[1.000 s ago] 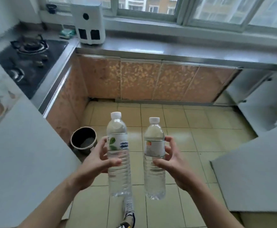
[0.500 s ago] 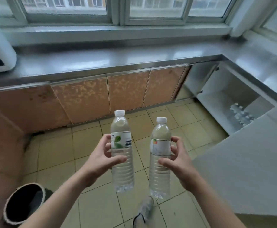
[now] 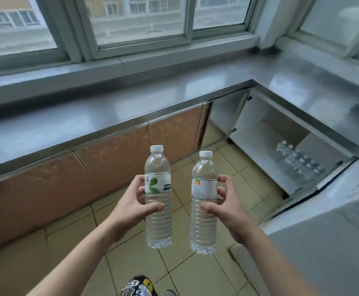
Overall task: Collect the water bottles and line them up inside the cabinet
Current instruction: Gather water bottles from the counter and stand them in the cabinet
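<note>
Left hand [image 3: 131,207] and right hand [image 3: 227,208] each grip one upright water bottle [image 3: 158,197], [image 3: 204,201] mid-body, short of the open cabinet [image 3: 259,133] ahead-right; likely hazard: knocking over the stored bottles [image 3: 296,161] during placement.

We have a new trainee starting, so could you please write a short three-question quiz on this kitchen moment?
1. True or false: the left hand grips the leaf-label bottle.
2. Where do stored bottles already stand? A) on the steel counter B) inside the open cabinet C) on the floor tiles
3. Fill in: the caps of both held bottles are ____ in colour.

Key: 1 true. 2 B. 3 white; the right hand holds the orange-label bottle upright, cap on.
</note>
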